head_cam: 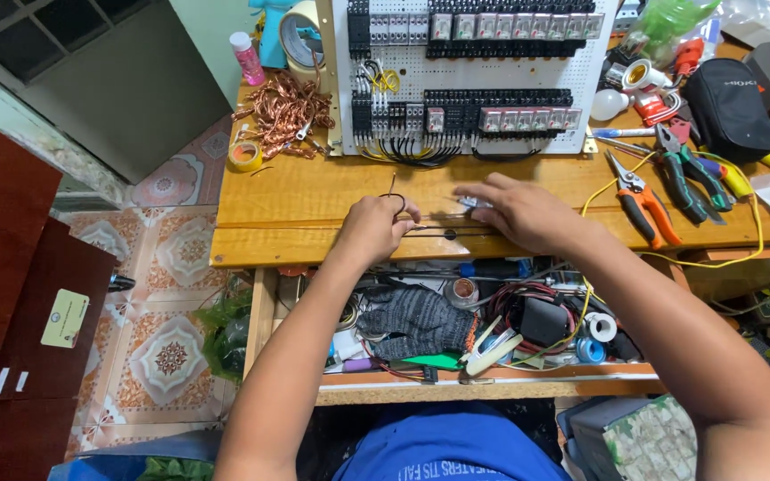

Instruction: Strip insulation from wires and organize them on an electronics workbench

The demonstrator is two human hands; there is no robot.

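Note:
My left hand [376,224] is closed on a bundle of thin black wires [443,232] at the front edge of the wooden workbench [296,191], a loop of wire sticking up above its fingers. My right hand [514,212] lies palm down over the same wires a little to the right, fingers pointing left and pinching a small pale piece at their tips. Behind both hands stands a white perforated panel [474,76] with rows of black relays and terminal blocks.
Orange-handled and green-handled pliers [643,205] lie at the right with a yellow cable. Copper wire coils [282,111] and a yellow tape roll [244,156] sit at the left. An open drawer [456,334] below holds a grey glove, tape rolls and cables. A black pouch [728,107] sits far right.

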